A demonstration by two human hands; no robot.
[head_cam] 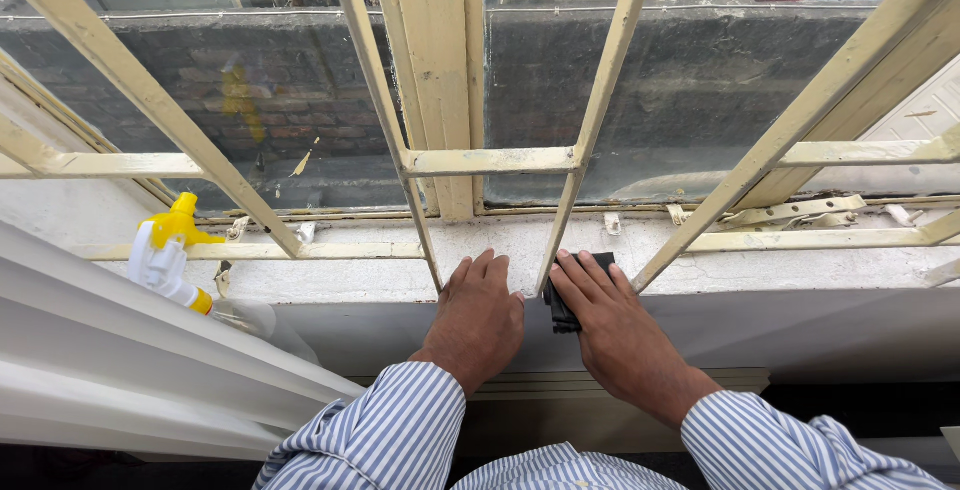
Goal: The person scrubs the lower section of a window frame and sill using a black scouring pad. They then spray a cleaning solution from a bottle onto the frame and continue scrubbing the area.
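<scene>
Window grille point(600, 100), cream-painted metal bars, fills 12 o'clock; grimy panes and a brick wall behind. White windowsill point(800, 265), cracked paint, runs 9 to 3 under it. Both hands reach between the bars onto the sill edge. Left hand point(478, 315) lies flat, fingers together, empty; looks like bracing. Right hand point(612, 325) presses flat on a black cloth point(562, 312), pinning it to the sill rather than clutching it; cloth sits dead centre between the hands. Spray bottle point(168, 260) at 9 o'clock: clear body, white trigger head, yellow nozzle, lying tilted on the sill. No label visible.
</scene>
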